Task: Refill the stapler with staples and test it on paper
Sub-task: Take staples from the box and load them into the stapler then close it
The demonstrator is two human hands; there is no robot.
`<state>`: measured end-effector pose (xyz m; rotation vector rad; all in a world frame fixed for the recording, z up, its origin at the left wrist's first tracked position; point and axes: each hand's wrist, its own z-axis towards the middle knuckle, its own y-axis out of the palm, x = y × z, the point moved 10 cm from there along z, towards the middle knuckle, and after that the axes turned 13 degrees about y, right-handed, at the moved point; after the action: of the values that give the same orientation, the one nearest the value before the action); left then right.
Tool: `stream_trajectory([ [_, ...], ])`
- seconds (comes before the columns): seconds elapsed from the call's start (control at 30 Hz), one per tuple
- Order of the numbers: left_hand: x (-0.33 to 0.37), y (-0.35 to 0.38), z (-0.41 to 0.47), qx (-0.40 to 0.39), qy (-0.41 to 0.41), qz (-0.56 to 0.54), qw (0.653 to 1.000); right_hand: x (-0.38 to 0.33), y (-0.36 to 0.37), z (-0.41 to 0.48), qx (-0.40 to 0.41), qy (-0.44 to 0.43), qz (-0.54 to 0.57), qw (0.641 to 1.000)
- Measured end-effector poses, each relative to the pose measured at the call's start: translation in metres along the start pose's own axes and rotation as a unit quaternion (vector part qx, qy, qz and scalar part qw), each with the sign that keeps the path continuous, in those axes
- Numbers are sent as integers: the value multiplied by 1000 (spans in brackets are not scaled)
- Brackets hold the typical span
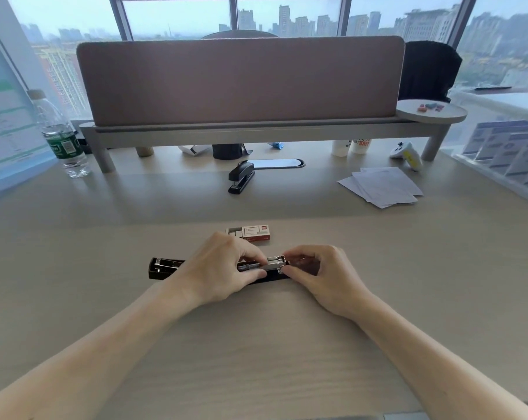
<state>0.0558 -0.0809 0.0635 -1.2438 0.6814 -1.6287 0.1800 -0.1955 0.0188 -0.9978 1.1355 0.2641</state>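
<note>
A black stapler [165, 267] lies flipped open along the desk in front of me, its metal staple channel exposed. My left hand [223, 268] pinches the metal channel near its middle. My right hand [320, 272] pinches the silver pusher end of the channel from the right. A small red and white staple box [252, 233] lies just behind my hands. A stack of white paper sheets [383, 186] lies at the far right of the desk. Whether staples sit in the channel is hidden by my fingers.
A second black stapler [240, 177] sits closed further back at the middle. A water bottle [61, 137] stands at the left. A pink divider on a grey shelf [256, 130] spans the back, with cups and a white controller [408, 154] beneath it. A clear bin [505, 165] sits right.
</note>
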Motion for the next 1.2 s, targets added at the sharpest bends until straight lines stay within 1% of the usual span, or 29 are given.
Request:
stream_trajectory([
  [0.23,8,6,7,-7,11,1,1000,-3,-1,-2,-3,-5,-3,1000],
  [0.43,-6,-17,0,3,-28,9,1000,-4,-2,-2,3,-8,-1,1000],
  [0.5,-13,-28,-3,-38,-39,15,998,-2,-2,-2,4,-7,-1,1000],
  [0.57,-28,-36,-12,-125,-79,32,988,-1,0,-1,3,-10,-8,1000],
  [0.63,-44,-43,-24,-223,-120,93,963,0,1,0,2,-10,-13,1000],
  [0.7,-51,-48,-30,-276,-133,149,940,1,1,1,4,-9,-12,1000],
  [0.77,-46,-55,-25,-275,-123,167,939,0,1,1,9,-12,-20,1000],
  [0.9,-20,-71,4,-217,-87,149,961,-1,1,-1,15,-17,-31,999],
  [1.03,7,-65,34,-180,-40,175,967,-5,-1,-3,22,-26,-32,999],
  [1.1,15,-54,42,-176,-32,163,970,-6,-1,-4,25,-28,-32,999],
  [1.2,17,-26,43,-194,-40,107,974,-7,-1,-4,19,-28,-30,999],
])
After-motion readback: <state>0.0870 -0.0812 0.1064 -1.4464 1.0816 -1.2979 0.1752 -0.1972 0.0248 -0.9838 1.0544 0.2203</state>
